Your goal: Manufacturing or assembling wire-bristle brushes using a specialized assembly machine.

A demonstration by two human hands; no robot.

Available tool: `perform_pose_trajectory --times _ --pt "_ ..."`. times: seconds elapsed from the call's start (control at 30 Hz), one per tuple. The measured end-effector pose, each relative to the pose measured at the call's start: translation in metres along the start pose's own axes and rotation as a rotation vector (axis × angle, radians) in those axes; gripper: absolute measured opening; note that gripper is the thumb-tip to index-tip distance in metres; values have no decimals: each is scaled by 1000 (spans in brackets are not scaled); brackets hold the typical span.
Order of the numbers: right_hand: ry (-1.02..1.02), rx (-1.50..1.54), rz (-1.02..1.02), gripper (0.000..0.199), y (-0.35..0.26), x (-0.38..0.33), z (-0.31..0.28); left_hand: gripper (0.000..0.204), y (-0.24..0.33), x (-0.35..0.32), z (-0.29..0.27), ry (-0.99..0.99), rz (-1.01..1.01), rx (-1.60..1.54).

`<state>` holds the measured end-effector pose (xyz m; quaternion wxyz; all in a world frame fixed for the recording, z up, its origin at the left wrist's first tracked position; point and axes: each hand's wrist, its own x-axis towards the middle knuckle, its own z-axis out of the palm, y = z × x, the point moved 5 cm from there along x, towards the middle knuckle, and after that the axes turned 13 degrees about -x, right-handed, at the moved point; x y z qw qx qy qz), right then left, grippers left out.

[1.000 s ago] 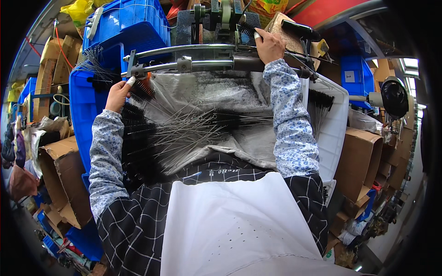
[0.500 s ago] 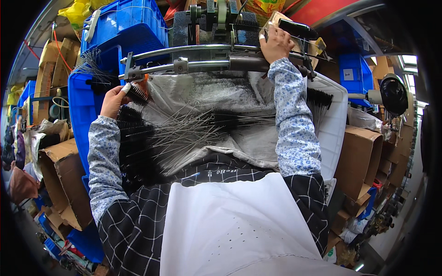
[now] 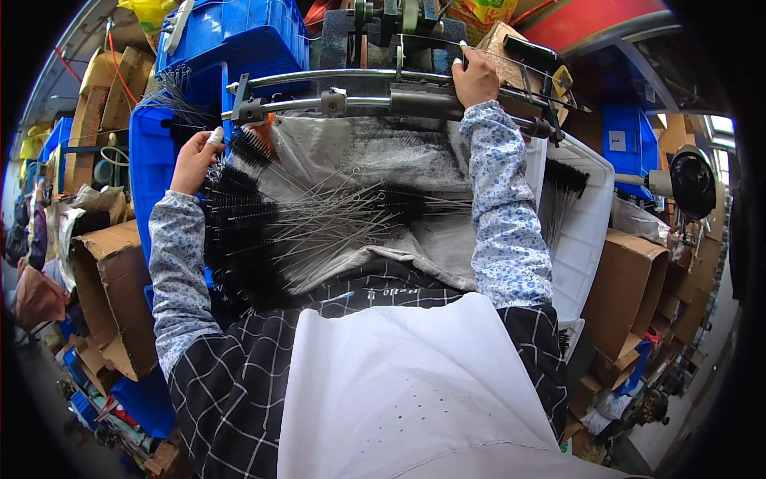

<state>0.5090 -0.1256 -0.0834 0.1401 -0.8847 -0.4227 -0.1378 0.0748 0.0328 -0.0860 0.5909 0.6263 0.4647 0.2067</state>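
Observation:
My left hand (image 3: 192, 164) is beside the pile of black-bristled wire brushes (image 3: 239, 227), its thumb raised and apart from the fingers. A small gap separates it from the topmost brush (image 3: 252, 147), which leans by the left end of the metal rails. My right hand (image 3: 477, 78) reaches over the rails to the machine (image 3: 383, 48). White covers show on its thumb and fingertip, which close on a thin wire (image 3: 431, 38) running across from the machine. The brushes' looped wire stems (image 3: 335, 207) fan over the grey sheet (image 3: 319, 152) on my lap.
Two metal rails (image 3: 303, 104) cross in front of me. A blue crate (image 3: 247, 40) stands at the back left, and a white tub (image 3: 586, 231) is on the right with more brushes (image 3: 565, 180). Cardboard boxes (image 3: 116, 295) and a black fan (image 3: 692, 182) flank the workplace.
My left hand has let go of the brush and drawn left from it. My right hand has shifted slightly left along the machine. The view has also shifted a little.

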Motion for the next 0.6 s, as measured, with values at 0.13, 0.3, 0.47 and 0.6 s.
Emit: perform_pose_trajectory --times 0.13,0.3,0.47,0.6 --pt "50 -7 0 32 -24 -3 -1 33 -3 8 11 -13 -20 17" --pt "4 -49 -19 32 -65 -8 -1 29 -5 14 16 7 32 35" --pt "40 -58 -51 30 -59 -8 -3 25 -5 14 18 9 34 81" --pt "103 -100 -13 33 -16 6 -16 27 8 38 38 -17 98 167"
